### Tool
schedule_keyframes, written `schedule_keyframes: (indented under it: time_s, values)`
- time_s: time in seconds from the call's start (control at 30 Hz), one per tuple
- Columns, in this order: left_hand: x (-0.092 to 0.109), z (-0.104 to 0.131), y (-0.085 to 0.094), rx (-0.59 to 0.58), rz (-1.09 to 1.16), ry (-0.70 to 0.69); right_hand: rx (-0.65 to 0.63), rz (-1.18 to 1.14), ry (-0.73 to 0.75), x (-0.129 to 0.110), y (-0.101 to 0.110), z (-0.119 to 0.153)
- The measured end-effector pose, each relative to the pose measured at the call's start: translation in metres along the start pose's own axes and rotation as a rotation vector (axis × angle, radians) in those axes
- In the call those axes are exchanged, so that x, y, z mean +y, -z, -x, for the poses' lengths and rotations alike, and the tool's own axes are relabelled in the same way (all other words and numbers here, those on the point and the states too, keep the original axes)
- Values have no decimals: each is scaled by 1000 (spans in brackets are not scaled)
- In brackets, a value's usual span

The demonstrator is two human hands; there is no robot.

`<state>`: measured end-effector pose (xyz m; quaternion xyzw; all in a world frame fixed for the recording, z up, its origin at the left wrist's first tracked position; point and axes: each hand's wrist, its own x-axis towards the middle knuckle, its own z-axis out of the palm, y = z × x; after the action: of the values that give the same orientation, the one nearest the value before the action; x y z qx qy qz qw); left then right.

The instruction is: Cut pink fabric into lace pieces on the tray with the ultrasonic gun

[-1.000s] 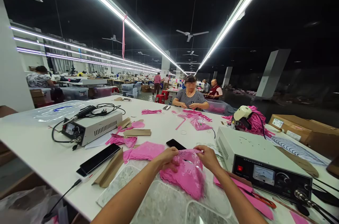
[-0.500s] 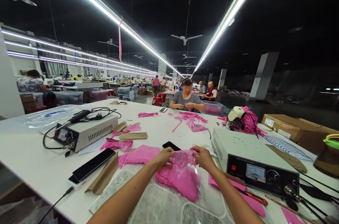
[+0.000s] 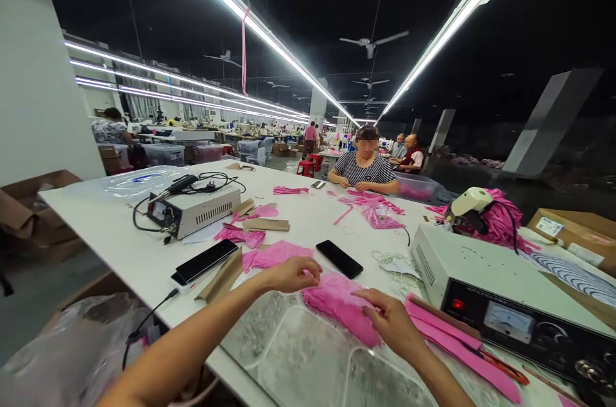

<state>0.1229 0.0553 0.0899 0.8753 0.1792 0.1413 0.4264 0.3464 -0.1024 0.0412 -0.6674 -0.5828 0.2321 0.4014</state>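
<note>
A pink fabric bundle in a clear plastic bag [image 3: 337,305] lies on the tabletop in front of me. My left hand [image 3: 294,273] is over its upper left corner, fingers curled in; what they hold, if anything, is hidden. At the bundle's right end, my right hand [image 3: 391,322] rests against it with fingers apart. Beyond my left hand is a pink fabric stack [image 3: 276,254]. A black phone [image 3: 339,258] lies just past the bag. Clear plastic with rounded panels [image 3: 301,355] covers the tabletop nearest me.
A meter box [image 3: 510,304] stands at right, with pink strips and red-handled scissors [image 3: 505,367] before it. At left are another box [image 3: 202,211], a dark device [image 3: 206,260] and folded cardboard [image 3: 220,275]. Across the table [image 3: 293,205] sits a person in stripes [image 3: 364,168].
Both hands have come off the bag's raised top edge; the bag now lies flatter. My left hand is lifted at its corner, and my right has moved down onto its end. The view has turned left.
</note>
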Motion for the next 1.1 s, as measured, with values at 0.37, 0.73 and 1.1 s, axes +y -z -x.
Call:
schedule_keyframes:
  time_s: [0.37,0.73,1.1]
  values:
    - [-22,102,-27,-163,-99,-144,-179,466,313,13,-48,88]
    - [-31,94,-20,-74,-259,-190,52,315,179,18,-18,79]
    - [-56,-27,-46,3,-383,-212,72,322,136,11,-36,3]
